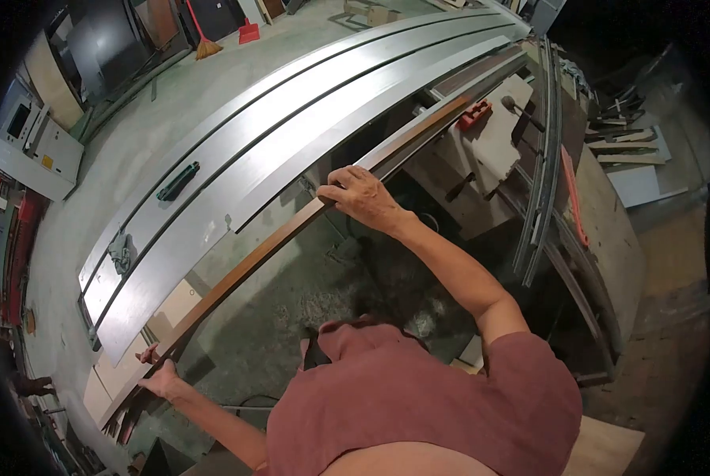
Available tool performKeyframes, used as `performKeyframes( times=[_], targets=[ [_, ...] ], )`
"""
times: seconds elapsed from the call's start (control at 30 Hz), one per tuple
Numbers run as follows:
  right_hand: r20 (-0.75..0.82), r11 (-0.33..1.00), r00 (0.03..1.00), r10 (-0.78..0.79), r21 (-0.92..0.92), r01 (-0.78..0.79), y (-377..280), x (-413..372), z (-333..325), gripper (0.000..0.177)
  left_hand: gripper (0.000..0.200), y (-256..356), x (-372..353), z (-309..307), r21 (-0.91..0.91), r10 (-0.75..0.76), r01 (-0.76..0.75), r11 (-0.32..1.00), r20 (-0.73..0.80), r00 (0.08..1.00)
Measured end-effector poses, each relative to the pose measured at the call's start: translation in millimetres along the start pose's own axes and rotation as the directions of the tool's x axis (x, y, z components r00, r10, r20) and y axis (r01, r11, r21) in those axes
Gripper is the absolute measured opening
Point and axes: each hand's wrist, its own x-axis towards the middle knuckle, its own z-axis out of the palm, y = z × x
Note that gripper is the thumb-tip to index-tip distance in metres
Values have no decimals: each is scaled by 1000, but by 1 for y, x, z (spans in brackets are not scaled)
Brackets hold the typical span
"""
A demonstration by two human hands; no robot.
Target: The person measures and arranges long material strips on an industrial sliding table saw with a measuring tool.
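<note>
A long, narrow brown wooden strip [248, 266] runs diagonally from the lower left to the upper right, with both my hands on it. My right hand [360, 198] is wrapped over it near the middle, fingers bent across its top. Close to the lower left end, my left hand [160, 376] grips the strip between thumb and fingers. Beside the strip lies a long silver panel [291, 147] with two dark grooves. On the panel are a dark green tool [179, 181] and a crumpled grey piece [119, 252], possibly cloth.
A red tool [474, 115] rests on a pale board [493, 151] at the upper right. Long metal profiles [539, 159] and an orange-red bar [574, 198] lie on the right. A white cabinet [42, 151] stands at left; a broom [208, 47] and red dustpan [248, 32] are behind.
</note>
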Motion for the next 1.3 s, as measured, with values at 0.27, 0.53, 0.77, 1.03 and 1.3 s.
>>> performKeyframes(
  times=[0.27,0.53,0.77,1.03,1.3],
  targets=[
    [88,1000,996,-5,3,5,17,-14,-3,26,82,-27,-28,-9,47,27,-32,998,98,995],
    [249,997,968,-16,73,-2,27,-5,-4,31,81,-44,4,-36,70,72,-69,995,-34,997],
    [472,998,881,-26,57,-1,26,17,-7,26,69,-76,-46,-21,-11,-3,2,1000,-93,996],
    [577,993,810,103,-101,-55,63,10,-21,23,64,-124,-81,-29,-37,-13,8,999,-151,988],
    [677,986,720,153,-154,-65,104,27,-34,24,65,-169,-99,-37,24,-21,23,999,-72,997]
  ],
)
